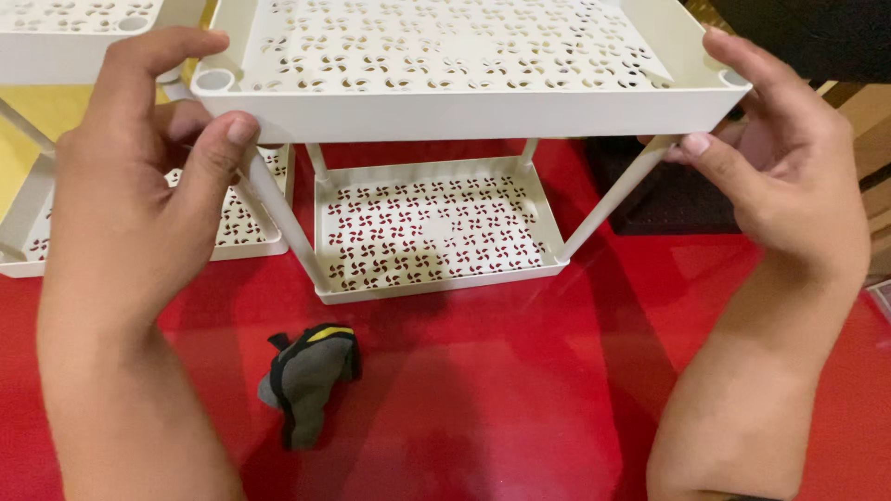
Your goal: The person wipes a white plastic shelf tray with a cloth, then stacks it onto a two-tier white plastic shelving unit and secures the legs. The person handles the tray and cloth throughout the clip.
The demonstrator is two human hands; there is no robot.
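Two bare forearms fill the near frame. Left hand [139,176] is curled around the near-left corner of the cream perforated plastic shelf tray [464,65], thumb pressed on its front wall beside the round corner socket [214,80]. Right hand [789,176] is clamped on the near-right corner, fingers over the rim, thumb under the edge. Tray is up in front, level, sitting on thin cream plastic poles [278,213] that run down to a matching lower tray [436,232] on the glossy red floor [520,390]. A second cream rack [56,37] stands just left, its lower tray partly hidden behind the left hand. Small grey and black cloth pouch with yellow trim [306,380] lies on the floor, apart from the rack. Judging: tray looks light, rigid, thin-walled; smooth plastic may be slippery; corners by the sockets are the firmest hold; poles could pop loose if twisted.
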